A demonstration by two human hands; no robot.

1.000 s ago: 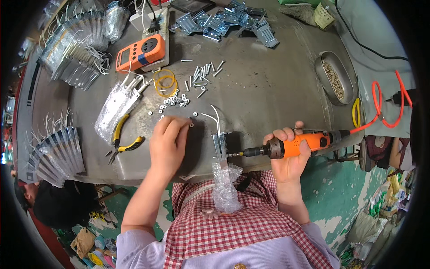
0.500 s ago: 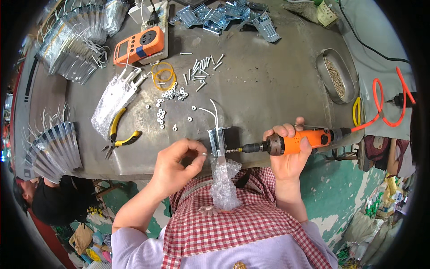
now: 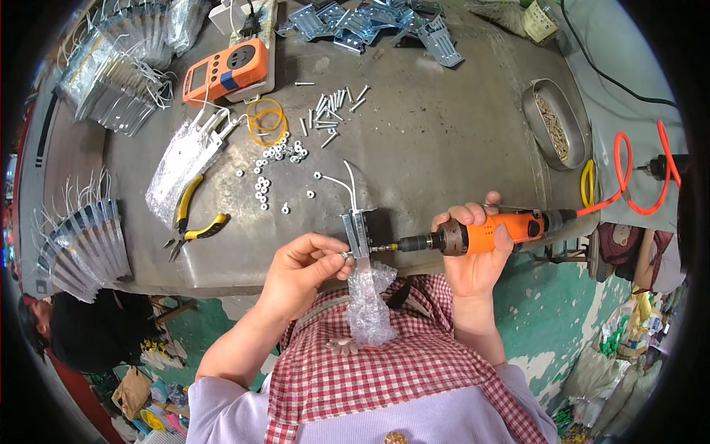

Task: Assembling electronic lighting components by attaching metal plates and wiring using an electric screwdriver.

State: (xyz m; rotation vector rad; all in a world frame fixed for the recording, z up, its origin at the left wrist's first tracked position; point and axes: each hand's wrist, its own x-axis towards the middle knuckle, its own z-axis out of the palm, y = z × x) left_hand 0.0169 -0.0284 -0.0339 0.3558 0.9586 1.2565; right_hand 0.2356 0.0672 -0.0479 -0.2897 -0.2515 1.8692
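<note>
My right hand (image 3: 473,248) grips an orange and black power screwdriver (image 3: 481,233), its bit pointing left at a small metal bracket part (image 3: 358,231) with white wires, held at the near edge of the metal table (image 3: 444,148). My left hand (image 3: 303,270) pinches something small against the left side of that part; I cannot tell what. A piece of bubble wrap (image 3: 367,303) hangs below the part over my checked apron.
Small white nuts (image 3: 274,166) and screws (image 3: 333,107) lie scattered mid-table. Yellow-handled pliers (image 3: 188,222), yellow rubber bands (image 3: 266,118), an orange meter (image 3: 225,70), bagged parts (image 3: 111,70), metal brackets (image 3: 370,22) and an oval tray of screws (image 3: 555,122) surround them. An orange coiled hose (image 3: 636,177) runs right.
My left hand has come back from the nuts on the table to the bracket part at the table edge. The screwdriver stays at the part.
</note>
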